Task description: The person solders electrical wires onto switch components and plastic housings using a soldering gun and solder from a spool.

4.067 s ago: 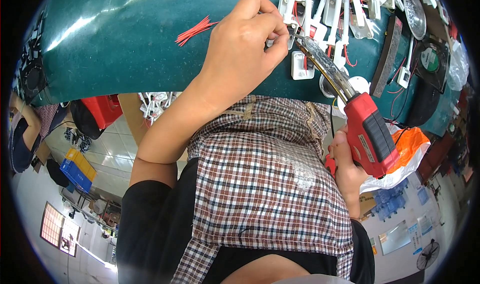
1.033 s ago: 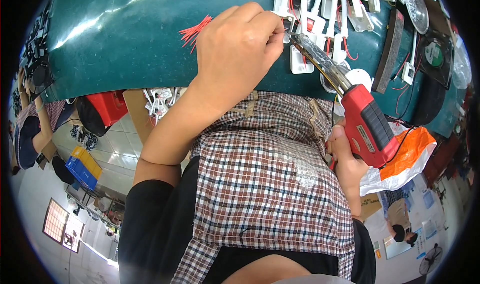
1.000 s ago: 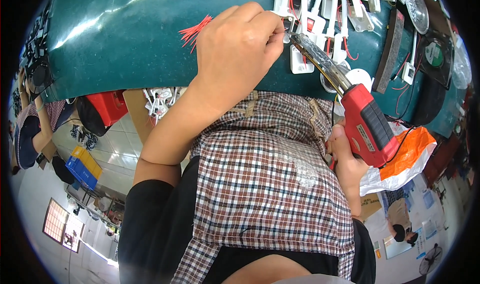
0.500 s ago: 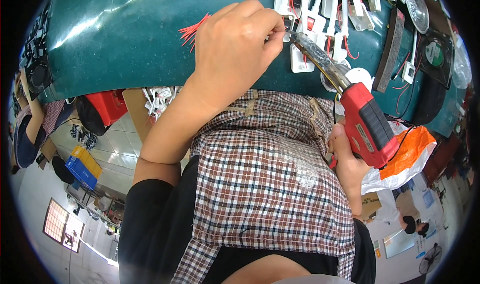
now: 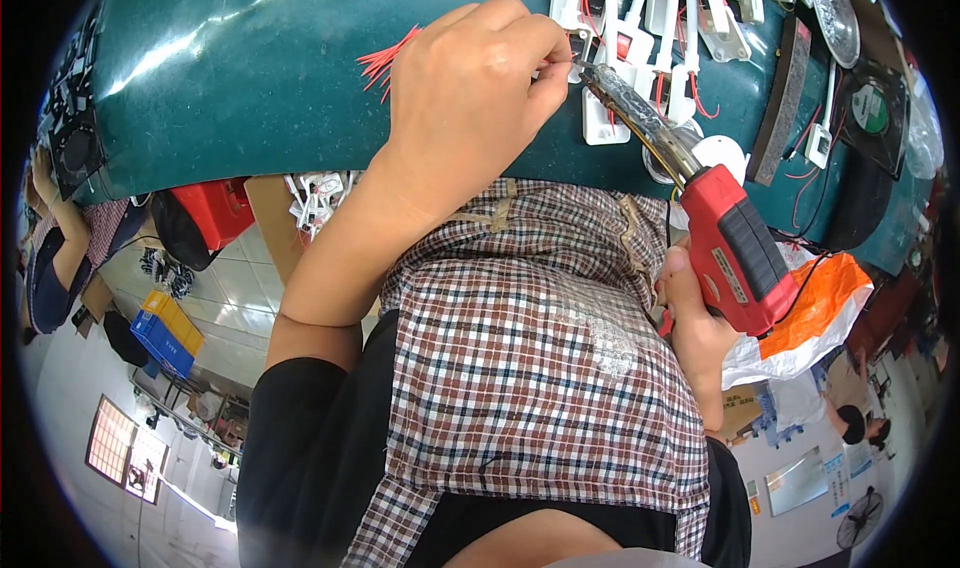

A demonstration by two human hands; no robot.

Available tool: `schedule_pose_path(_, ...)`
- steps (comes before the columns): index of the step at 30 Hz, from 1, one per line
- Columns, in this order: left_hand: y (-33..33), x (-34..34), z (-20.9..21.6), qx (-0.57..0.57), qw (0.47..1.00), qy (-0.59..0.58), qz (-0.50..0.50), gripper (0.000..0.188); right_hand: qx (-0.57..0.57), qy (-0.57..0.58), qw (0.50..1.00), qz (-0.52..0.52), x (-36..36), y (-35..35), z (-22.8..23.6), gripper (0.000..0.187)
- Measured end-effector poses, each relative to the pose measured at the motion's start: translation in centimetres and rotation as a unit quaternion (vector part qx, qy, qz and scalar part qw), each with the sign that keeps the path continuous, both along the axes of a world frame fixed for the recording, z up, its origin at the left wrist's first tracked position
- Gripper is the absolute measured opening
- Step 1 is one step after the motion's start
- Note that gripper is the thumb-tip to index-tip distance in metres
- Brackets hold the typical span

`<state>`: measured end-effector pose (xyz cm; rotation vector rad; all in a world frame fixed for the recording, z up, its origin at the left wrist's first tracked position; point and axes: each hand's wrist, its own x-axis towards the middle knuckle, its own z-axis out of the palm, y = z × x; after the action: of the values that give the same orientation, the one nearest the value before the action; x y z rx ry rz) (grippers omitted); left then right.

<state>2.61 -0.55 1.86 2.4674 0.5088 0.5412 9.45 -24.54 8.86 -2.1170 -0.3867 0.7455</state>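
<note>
My left hand [image 5: 478, 103] is over the green table, its thumb and forefinger pinched together. A bundle of thin red wires [image 5: 378, 64] fans out from under its far side, and the closed fingers hide the rest. My right hand [image 5: 694, 313] grips the handle of a red and black soldering gun [image 5: 738, 253]. The gun's long metal barrel [image 5: 645, 118] slants up and left, its tip right beside my left fingertips. What lies exactly between fingertips and tip is too small to make out. White plastic housings with red wires [image 5: 604, 116] lie just beyond the tip.
Several white tubes with wired housings [image 5: 665, 28] crowd the table's far right. A dark bar [image 5: 780, 103], a black fan [image 5: 870, 108] and a metal dish [image 5: 834, 16] lie farther right. An orange and white bag [image 5: 830, 303] hangs near the right edge. Another person's arm [image 5: 68, 218] shows at far left.
My hands and the soldering gun have barely moved. At far left, the other person's arm has shifted; at lower right, another person in the background has changed position.
</note>
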Motion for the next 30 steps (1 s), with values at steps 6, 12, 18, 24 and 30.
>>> schedule_pose_path(6,0.0,0.0,0.0,-0.005,1.000,0.010,0.000,0.008,0.008,-0.007,1.000,-0.021,-0.1,-0.2,0.0,0.010)
schedule_pose_path(12,0.0,0.1,0.1,-0.001,1.000,0.010,0.003,0.008,0.059,0.007,0.995,-0.086,-0.3,0.2,0.3,0.008)
schedule_pose_path(18,0.0,0.1,0.1,0.013,1.000,0.007,0.005,0.007,0.097,0.032,0.990,-0.098,-0.1,0.3,0.3,0.008)
schedule_pose_path(24,-0.1,0.2,0.4,0.006,1.000,0.017,0.016,0.007,0.107,0.018,0.983,-0.148,0.0,0.6,0.2,0.010)
schedule_pose_path(30,1.1,1.1,1.9,0.002,0.998,0.041,0.046,0.008,0.108,0.008,0.988,-0.111,0.6,-0.2,0.4,0.010)
